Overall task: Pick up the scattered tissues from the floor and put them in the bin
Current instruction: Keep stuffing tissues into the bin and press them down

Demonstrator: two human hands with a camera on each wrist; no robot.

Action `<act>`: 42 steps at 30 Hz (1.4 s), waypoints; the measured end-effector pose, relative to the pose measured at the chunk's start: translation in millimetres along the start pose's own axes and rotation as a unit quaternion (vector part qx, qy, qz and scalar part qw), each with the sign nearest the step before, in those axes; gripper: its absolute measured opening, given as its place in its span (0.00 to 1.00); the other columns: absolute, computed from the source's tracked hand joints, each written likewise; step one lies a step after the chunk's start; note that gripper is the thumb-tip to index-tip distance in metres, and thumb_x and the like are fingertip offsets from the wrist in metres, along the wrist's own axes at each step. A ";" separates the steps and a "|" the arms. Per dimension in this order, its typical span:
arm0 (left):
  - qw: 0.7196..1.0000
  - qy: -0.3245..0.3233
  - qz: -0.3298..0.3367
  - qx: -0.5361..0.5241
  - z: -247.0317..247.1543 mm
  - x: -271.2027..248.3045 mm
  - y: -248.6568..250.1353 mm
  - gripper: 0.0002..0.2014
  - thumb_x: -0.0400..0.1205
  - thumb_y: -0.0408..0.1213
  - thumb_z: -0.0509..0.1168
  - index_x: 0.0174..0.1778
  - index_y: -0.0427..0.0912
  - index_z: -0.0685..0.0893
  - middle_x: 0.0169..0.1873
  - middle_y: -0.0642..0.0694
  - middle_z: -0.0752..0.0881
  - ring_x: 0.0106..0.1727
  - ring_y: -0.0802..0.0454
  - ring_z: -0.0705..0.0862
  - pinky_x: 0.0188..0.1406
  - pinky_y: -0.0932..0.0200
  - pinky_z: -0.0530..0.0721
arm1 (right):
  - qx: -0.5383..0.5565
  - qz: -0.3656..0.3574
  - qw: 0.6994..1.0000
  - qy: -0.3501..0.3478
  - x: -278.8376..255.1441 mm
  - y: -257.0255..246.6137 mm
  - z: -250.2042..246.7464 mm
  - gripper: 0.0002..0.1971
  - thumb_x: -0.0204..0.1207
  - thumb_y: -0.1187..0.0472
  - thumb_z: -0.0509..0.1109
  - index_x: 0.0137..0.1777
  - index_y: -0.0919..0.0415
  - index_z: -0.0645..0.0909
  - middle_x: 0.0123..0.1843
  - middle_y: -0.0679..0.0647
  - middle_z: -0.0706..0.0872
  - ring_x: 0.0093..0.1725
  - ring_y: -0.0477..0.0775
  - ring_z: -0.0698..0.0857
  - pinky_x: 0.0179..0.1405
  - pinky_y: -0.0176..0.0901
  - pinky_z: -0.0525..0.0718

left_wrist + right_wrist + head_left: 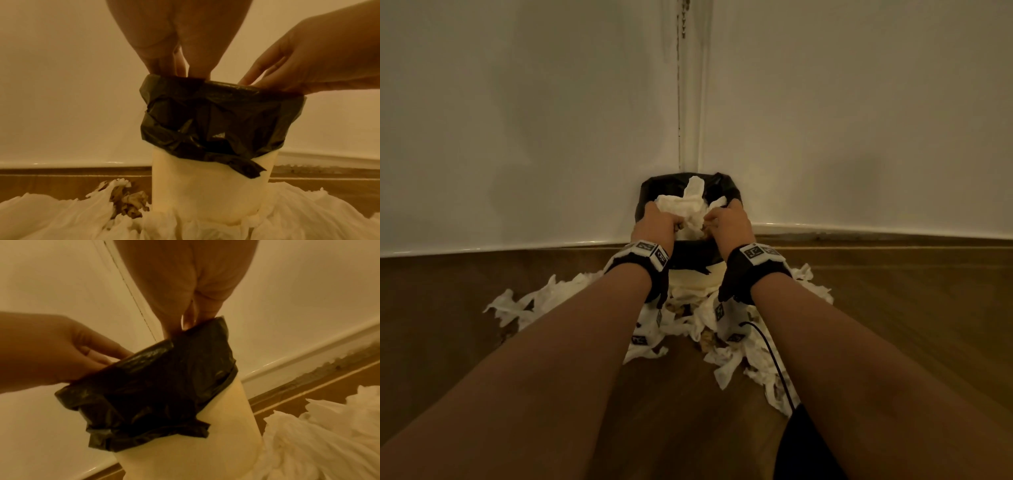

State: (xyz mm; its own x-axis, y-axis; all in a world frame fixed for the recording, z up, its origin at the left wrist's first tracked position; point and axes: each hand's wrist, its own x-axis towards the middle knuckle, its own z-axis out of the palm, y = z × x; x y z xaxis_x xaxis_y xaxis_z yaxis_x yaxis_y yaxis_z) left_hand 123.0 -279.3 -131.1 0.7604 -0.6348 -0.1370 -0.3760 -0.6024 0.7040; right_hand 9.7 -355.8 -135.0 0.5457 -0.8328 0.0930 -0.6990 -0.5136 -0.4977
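A cream bin (714, 274) with a black liner (688, 255) stands in the corner of the room. White tissues (695, 195) heap up above its rim. My left hand (655, 221) and right hand (727, 221) reach into the opening side by side and press on the heap. In the left wrist view the left hand's fingers (164, 65) point straight down past the liner (216, 121). In the right wrist view the right hand's fingers (174, 322) go in behind the liner (164, 386). The fingertips are hidden inside. More tissues (544, 298) lie on the floor.
Scattered tissues (739, 359) ring the bin's base on the wooden floor (465, 325), with brown crumpled scraps (127, 203) among them. White walls (517, 137) meet right behind the bin. A black cable (774, 356) trails from my right wrist to a dark shape (808, 445) below.
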 end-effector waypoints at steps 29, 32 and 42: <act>0.927 -0.078 0.288 0.229 -48.1 -14.1 -27.3 0.18 0.87 0.36 0.50 0.70 0.43 0.76 0.64 0.39 0.80 0.62 0.41 0.79 0.61 0.50 0.76 | -0.196 -0.010 0.978 -0.073 -2.6 -38.9 15.0 0.21 0.83 0.55 0.51 0.67 0.65 0.76 0.70 0.64 0.76 0.71 0.68 0.72 0.68 0.62 0.71; 0.933 0.007 0.306 0.190 -59.8 -23.2 -50.2 0.18 0.84 0.33 0.53 0.70 0.45 0.77 0.62 0.41 0.78 0.62 0.43 0.77 0.61 0.47 0.76 | -0.177 -0.018 0.984 0.013 -12.0 -46.4 8.0 0.19 0.83 0.55 0.53 0.65 0.63 0.77 0.70 0.62 0.73 0.71 0.66 0.69 0.68 0.61 0.69; 0.963 0.038 0.136 0.229 -66.3 -69.9 -149.5 0.13 0.82 0.35 0.55 0.60 0.49 0.79 0.57 0.47 0.82 0.58 0.45 0.80 0.58 0.48 0.76 | 0.004 -0.216 0.975 0.046 -53.7 -88.4 23.8 0.08 0.80 0.57 0.60 0.54 0.58 0.78 0.43 0.54 0.84 0.44 0.56 0.83 0.39 0.42 0.76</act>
State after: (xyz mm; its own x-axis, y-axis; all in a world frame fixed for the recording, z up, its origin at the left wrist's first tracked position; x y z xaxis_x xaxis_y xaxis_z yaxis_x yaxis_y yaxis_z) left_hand 161.2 -112.7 -180.6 0.6303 -0.7729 0.0728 -0.7479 -0.5794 0.3238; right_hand 53.1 -260.8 -116.5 0.7443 -0.5541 0.3728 -0.4087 -0.8194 -0.4020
